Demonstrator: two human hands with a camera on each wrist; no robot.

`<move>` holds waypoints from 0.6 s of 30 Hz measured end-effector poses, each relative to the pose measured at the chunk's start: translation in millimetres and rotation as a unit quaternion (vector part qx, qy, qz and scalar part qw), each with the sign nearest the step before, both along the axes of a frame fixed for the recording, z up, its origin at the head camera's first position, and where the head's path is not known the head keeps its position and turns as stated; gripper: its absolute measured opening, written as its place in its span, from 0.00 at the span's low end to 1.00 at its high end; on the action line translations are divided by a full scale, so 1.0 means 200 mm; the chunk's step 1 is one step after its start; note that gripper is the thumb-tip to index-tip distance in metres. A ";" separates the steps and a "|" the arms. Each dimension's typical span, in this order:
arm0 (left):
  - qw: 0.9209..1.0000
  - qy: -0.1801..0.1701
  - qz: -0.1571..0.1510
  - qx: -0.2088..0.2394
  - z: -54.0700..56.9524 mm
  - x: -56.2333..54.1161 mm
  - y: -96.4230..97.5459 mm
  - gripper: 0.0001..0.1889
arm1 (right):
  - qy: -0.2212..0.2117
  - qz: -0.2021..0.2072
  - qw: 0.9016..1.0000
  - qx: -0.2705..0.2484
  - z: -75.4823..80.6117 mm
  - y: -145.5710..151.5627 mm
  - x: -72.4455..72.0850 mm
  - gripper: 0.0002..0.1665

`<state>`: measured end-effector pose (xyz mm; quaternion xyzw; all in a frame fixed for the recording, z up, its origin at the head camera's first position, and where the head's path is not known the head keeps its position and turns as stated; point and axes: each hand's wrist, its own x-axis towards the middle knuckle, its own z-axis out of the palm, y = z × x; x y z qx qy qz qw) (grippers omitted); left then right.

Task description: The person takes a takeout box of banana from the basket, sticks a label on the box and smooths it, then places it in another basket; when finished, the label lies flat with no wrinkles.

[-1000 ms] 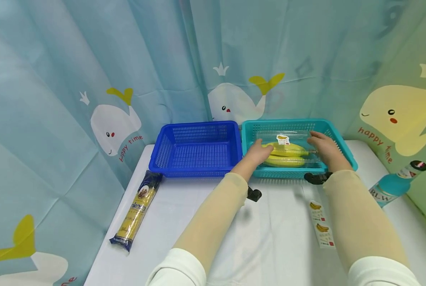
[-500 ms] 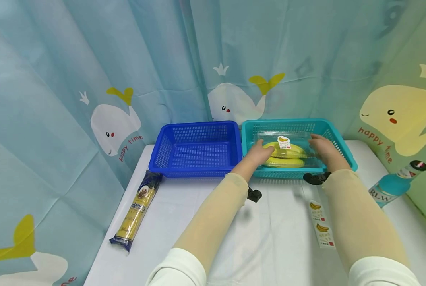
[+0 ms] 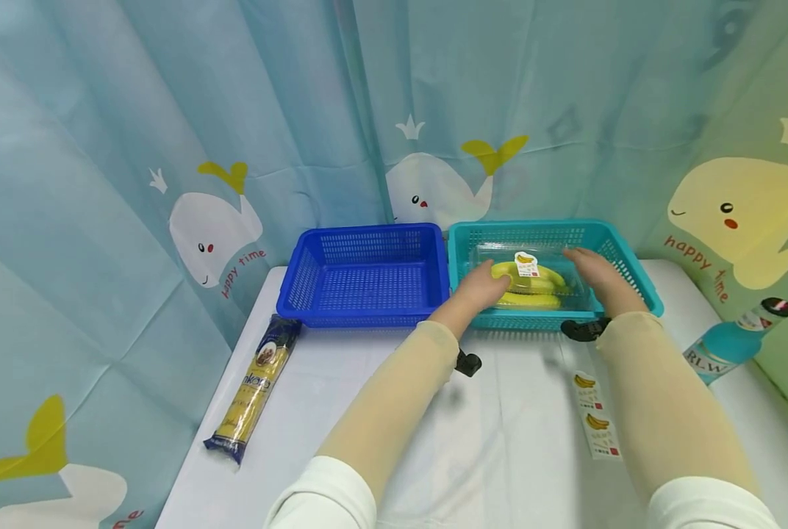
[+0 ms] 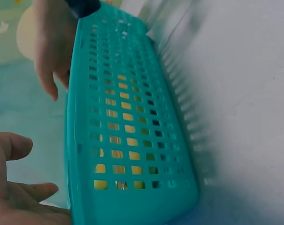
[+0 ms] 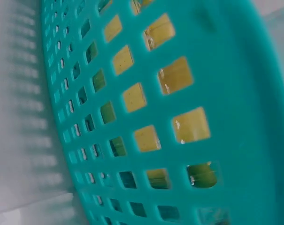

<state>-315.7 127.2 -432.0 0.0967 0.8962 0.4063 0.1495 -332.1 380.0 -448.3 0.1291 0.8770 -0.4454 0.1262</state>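
A clear plastic box (image 3: 553, 258) of yellow bananas (image 3: 528, 300) sits in the teal basket (image 3: 639, 275), with a banana-print sticker (image 3: 526, 264) on its lid. My left hand (image 3: 478, 286) is at the box's left end, over the front of the basket; whether it touches the lid is hard to tell. In the left wrist view its thumb and fingers (image 4: 41, 191) are spread apart with nothing between them. Above the box's right end is my right hand (image 3: 599, 275), its fingers loosely bent and pointing down. The right wrist view shows only the basket wall (image 5: 217, 93) and yellow behind its holes.
Left of the teal basket stands a blue basket (image 3: 374, 319). A pasta packet (image 3: 255, 389) lies at the table's left edge. A sticker strip (image 3: 595, 415) lies beside the right forearm. A blue-liquid bottle (image 3: 731, 342) stands at the right. A curtain (image 3: 341, 147) hangs behind.
The box has settled lower in the basket and its stickered lid has shifted slightly toward me. My left hand has moved a little rightward, and my right hand's fingers have shifted slightly left.
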 end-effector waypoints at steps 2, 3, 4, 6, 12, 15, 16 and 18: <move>0.999 0.028 -0.017 -0.017 0.00 0.00 -0.01 0.31 | 0.005 -0.006 0.999 0.040 0.03 -0.01 0.01 0.54; 0.998 0.045 -0.028 -0.028 0.00 0.00 -0.02 0.31 | 0.011 -0.007 0.998 0.058 0.04 -0.02 0.02 0.54; 0.997 0.061 -0.039 -0.041 0.00 0.00 -0.04 0.30 | 0.019 -0.005 0.997 0.078 0.06 -0.03 0.03 0.53; 0.992 0.091 -0.061 -0.066 0.01 -0.01 -0.09 0.30 | 0.044 0.005 0.993 0.107 0.08 -0.05 0.05 0.53; 0.971 0.152 -0.101 -0.156 0.07 0.02 -0.29 0.31 | 0.129 0.053 0.980 0.142 0.16 -0.14 0.18 0.50; 0.960 0.162 -0.108 -0.202 0.10 0.05 -0.39 0.32 | 0.161 0.079 0.972 0.150 0.21 -0.21 0.27 0.47; 0.955 0.166 -0.110 -0.218 0.10 0.06 -0.42 0.33 | 0.171 0.088 0.969 0.153 0.22 -0.24 0.29 0.46; 0.947 0.175 -0.113 -0.243 0.10 0.08 -0.47 0.34 | 0.186 0.104 0.964 0.160 0.25 -0.29 0.35 0.45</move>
